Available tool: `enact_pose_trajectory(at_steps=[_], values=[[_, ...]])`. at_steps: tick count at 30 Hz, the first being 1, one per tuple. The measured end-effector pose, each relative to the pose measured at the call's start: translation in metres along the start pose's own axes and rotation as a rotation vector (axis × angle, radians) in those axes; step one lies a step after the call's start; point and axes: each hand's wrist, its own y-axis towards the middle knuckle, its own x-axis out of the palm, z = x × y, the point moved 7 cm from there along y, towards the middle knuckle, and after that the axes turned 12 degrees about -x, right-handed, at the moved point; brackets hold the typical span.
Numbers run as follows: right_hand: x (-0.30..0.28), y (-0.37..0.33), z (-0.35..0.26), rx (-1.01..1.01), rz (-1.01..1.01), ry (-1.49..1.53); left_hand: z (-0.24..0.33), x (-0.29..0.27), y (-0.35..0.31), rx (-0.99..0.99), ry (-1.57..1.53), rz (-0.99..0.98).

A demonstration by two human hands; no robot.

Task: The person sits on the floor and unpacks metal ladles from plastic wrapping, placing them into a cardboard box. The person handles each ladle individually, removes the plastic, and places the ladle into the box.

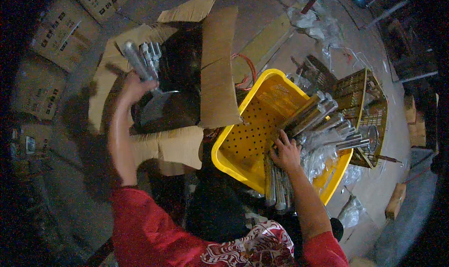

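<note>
Red sleeves [154, 229] sit closest, and two bare arms reach out from them. Up high, the left hand [133, 87] holds tight a bunch of shiny silver metal tubes [142, 59] over the big open brown cardboard box [206, 75], which looks dark inside. Down low, the right hand [285, 152] spreads its fingers on more silver tubes [318, 115] piled in the yellow plastic basket with holes [255, 126]. Some tubes sit in clear plastic bags [320, 157].
</note>
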Motion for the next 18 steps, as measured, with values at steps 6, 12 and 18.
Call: enact_pose_trajectory(at_steps=[6, 12, 18], values=[[0.004, -0.003, 0.003, 0.009, 0.031, 0.006, 0.098, -0.101, -0.168, 0.138, -0.035, 0.33], [0.004, -0.003, 0.004, 0.014, -0.007, 0.057, 0.177, -0.135, -0.262, 0.496, -0.285, 0.515], [0.013, -0.002, 0.011, 0.001, -0.022, 0.106, 0.231, -0.072, -0.29, 0.809, -0.528, 0.344]])
